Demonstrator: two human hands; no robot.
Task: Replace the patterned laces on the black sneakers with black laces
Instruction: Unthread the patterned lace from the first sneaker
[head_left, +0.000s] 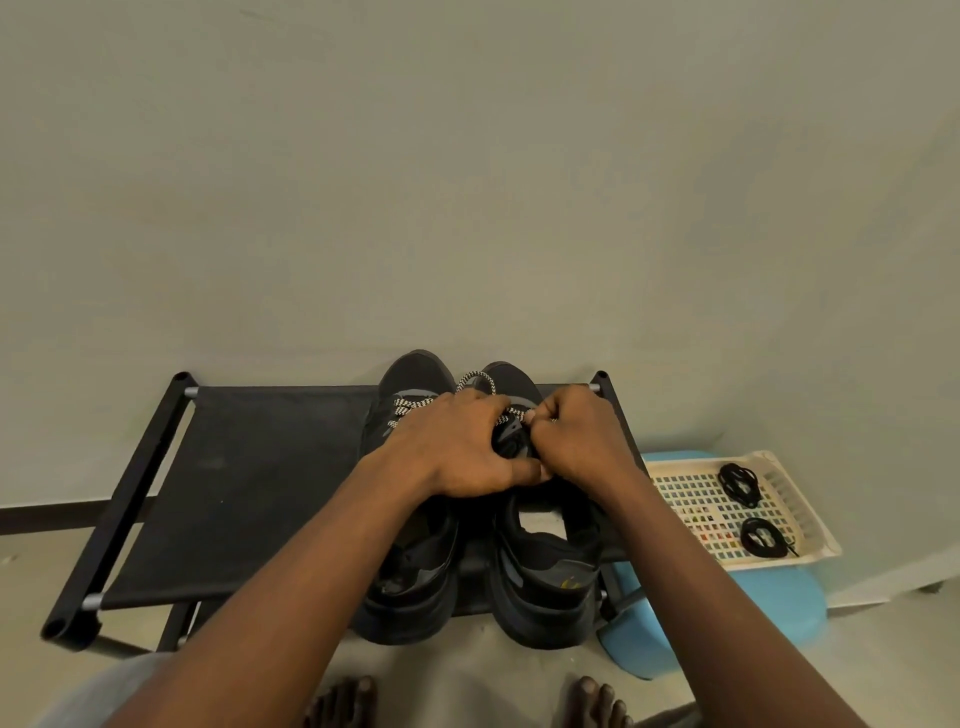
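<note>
Black sneakers (410, 571), pair, on fabric rack (234, 467): left hand (457, 447) grips right-side sneaker (545, 566), right hand (576, 441) pinches its patterned lace (475, 382); two black laces (737, 483) coiled in white basket (810, 519) alongside.

The left hand (457, 447) hides the left sneaker's (415, 374) middle.

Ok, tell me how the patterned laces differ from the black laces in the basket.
The patterned laces are black-and-white; the black laces are plain. The patterned laces are threaded through the sneakers on the rack; the black laces lie in two coiled bundles in the basket. The left hand and right hand grip the patterned laces; nothing touches the black laces. Both are shoe laces.
</note>
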